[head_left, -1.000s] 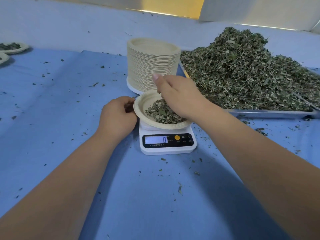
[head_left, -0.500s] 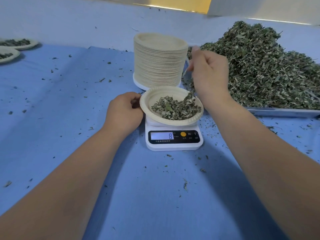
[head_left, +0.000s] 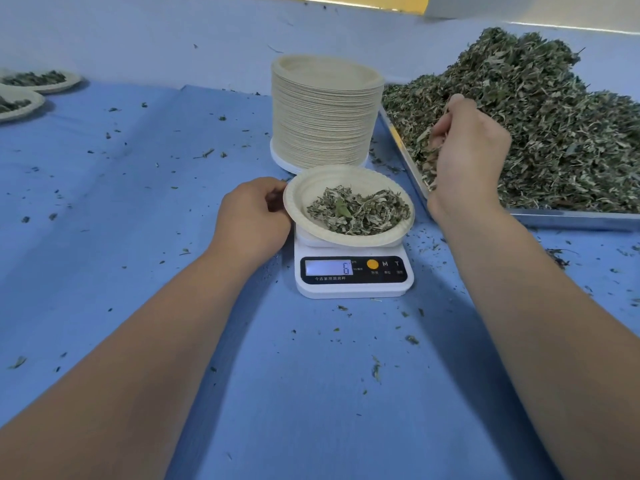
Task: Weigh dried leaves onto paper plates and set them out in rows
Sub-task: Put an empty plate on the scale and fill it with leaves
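Left grip: left hand [head_left: 254,216] curls round the left rim of the paper plate [head_left: 300,199] and steadies it on the scale [head_left: 353,287].
Right grip: right hand [head_left: 467,150], fingers bunched on a pinch of leaves [head_left: 426,138], hovers over the near left corner of the metal tray [head_left: 571,218].
Plate: it sits mid-worktop on the scale and overhangs it on both sides.
Portion: a shallow heap of leaves [head_left: 358,211], grey-green, curled and shredded, lies toward the plate's right side.
Reading: the display [head_left: 329,268] shows 6.
Done: two filled plates [head_left: 20,105] lie at the far left edge of the worktop [head_left: 138,202].
Left: this portion is probably still being trimmed to weight, and the plate is not yet set out.
Outlook: a tall plate stack [head_left: 325,112] and a big leaf pile [head_left: 536,126] suggest many portions remain.
Handling: the leaves seem light and brittle, and crumbs dot the worktop.
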The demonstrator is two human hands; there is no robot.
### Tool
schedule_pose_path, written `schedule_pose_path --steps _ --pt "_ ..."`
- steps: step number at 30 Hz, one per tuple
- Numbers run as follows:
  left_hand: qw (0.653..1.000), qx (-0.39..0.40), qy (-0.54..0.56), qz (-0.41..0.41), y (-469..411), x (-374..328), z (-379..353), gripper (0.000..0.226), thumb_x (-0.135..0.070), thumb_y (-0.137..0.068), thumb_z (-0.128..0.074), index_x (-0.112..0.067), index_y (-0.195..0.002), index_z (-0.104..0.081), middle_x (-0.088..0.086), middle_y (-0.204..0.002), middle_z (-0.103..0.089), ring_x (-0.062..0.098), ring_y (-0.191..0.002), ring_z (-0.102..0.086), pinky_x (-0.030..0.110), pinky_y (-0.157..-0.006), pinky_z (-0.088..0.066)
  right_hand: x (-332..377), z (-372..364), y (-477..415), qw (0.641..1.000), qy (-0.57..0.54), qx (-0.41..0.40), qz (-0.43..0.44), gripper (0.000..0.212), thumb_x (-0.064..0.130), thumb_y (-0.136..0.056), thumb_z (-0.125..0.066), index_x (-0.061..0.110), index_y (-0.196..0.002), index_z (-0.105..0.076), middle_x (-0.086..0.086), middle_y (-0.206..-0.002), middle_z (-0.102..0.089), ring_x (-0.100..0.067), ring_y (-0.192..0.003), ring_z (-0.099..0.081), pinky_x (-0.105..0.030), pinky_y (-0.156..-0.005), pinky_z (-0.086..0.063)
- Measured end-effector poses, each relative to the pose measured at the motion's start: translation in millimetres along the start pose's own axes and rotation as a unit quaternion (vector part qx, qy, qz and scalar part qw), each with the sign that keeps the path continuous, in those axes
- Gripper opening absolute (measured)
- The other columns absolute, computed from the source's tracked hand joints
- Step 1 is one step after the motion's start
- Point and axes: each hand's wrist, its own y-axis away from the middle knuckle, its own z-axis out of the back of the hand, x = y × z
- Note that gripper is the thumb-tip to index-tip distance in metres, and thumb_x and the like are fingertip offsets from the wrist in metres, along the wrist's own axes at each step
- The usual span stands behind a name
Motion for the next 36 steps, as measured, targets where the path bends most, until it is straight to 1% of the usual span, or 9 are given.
schedule_pose_path --steps 8,12,16,19,24,26,28,31,36 --pt "1.000 0.000 -0.016 0.001 0 1 0 0.029 -0.009 -0.087 -0.061 -0.031 -0.099 -0.076 -0.016 -0.092 -0.074 0.003 -0.091 -0.069 0.020 -0.080 -0.053 -7 19 -11 0.999 0.026 -0.029 -0.011 0.046 0.024 -0.096 -0.056 0.014 -0.052 -0.049 -0.001 -0.053 -0.042 -0.013 -0.045 -0.029 -0.021 -0.044 -0.023" --pt "1.000 0.000 -0.023 0.001 1 0 0 0.029 -0.009 -0.088 -0.062 -0.031 -0.100 -0.076 -0.016 -0.093 -0.074 0.000 -0.091 -0.068 0.015 -0.077 -0.050 -6 11 -9 0.999 0.031 -0.014 -0.003 0.047 0.024 -0.095 -0.056 0.015 -0.050 -0.050 -0.003 -0.053 -0.043 -0.013 -0.045 -0.030 -0.022 -0.046 -0.023" --pt "1.000 0.000 -0.027 0.002 1 -1 0 0.029 -0.008 -0.088 -0.061 -0.027 -0.103 -0.076 -0.014 -0.094 -0.075 0.004 -0.093 -0.068 0.019 -0.080 -0.052 -7 -3 -3 0.997 0.054 0.042 0.047 0.046 0.024 -0.100 -0.053 0.013 -0.055 -0.053 -0.002 -0.052 -0.044 -0.012 -0.048 -0.036 -0.023 -0.049 -0.030" --pt "1.000 0.002 -0.023 -0.002 3 -2 0 0.030 -0.007 -0.088 -0.061 -0.029 -0.102 -0.076 -0.017 -0.093 -0.074 -0.002 -0.091 -0.067 0.016 -0.078 -0.050 -10 -12 5 0.987 0.091 0.093 0.095 0.048 0.025 -0.102 -0.052 0.006 -0.058 -0.053 -0.001 -0.050 -0.042 -0.014 -0.051 -0.037 -0.025 -0.054 -0.032" --pt "1.000 0.004 -0.014 0.001 4 -3 1 0.029 -0.007 -0.087 -0.062 -0.028 -0.103 -0.076 -0.016 -0.093 -0.075 -0.001 -0.090 -0.068 0.018 -0.080 -0.052 -7 -2 -7 0.973 0.153 0.071 0.156 0.052 0.030 -0.102 -0.050 0.005 -0.057 -0.052 0.006 -0.043 -0.040 -0.012 -0.047 -0.035 -0.028 -0.055 -0.035" --pt "1.000 0.004 -0.013 -0.001 4 -4 2 0.029 -0.007 -0.088 -0.063 -0.029 -0.102 -0.075 -0.017 -0.092 -0.074 -0.004 -0.089 -0.067 0.018 -0.081 -0.052 -10 14 -19 0.946 0.256 0.045 0.196 0.053 0.036 -0.102 -0.046 0.002 -0.061 -0.049 -0.007 -0.050 -0.043 -0.013 -0.049 -0.035 -0.033 -0.055 -0.034" --pt "1.000 0.005 -0.014 0.000 4 -4 2 0.029 -0.008 -0.088 -0.063 -0.032 -0.101 -0.075 -0.019 -0.092 -0.074 -0.007 -0.089 -0.066 0.014 -0.078 -0.050 -17 31 -26 0.907 0.358 0.030 0.219 0.050 0.039 -0.103 -0.042 0.009 -0.063 -0.042 -0.004 -0.053 -0.040 -0.011 -0.049 -0.031 -0.034 -0.052 -0.027" --pt "1.000 0.004 -0.023 0.001 4 -4 2 0.031 -0.008 -0.088 -0.062 -0.030 -0.104 -0.076 -0.017 -0.095 -0.074 -0.007 -0.090 -0.065 0.012 -0.075 -0.046 -30 47 -34 0.873 0.449 0.064 0.178 0.045 0.041 -0.105 -0.036 0.013 -0.070 -0.044 0.001 -0.060 -0.044 -0.011 -0.054 -0.038 -0.033 -0.052 -0.026" --pt "1.000 0.004 -0.018 0.003 5 -5 2 0.036 -0.004 -0.087 -0.059 -0.029 -0.108 -0.076 -0.016 -0.098 -0.075 -0.004 -0.092 -0.067 0.011 -0.076 -0.048 -29 47 -34 0.799 0.576 0.143 0.102 0.050 0.046 -0.105 -0.035 0.015 -0.066 -0.044 -0.006 -0.066 -0.049 -0.034 -0.073 -0.051 -0.038 -0.069 -0.038"
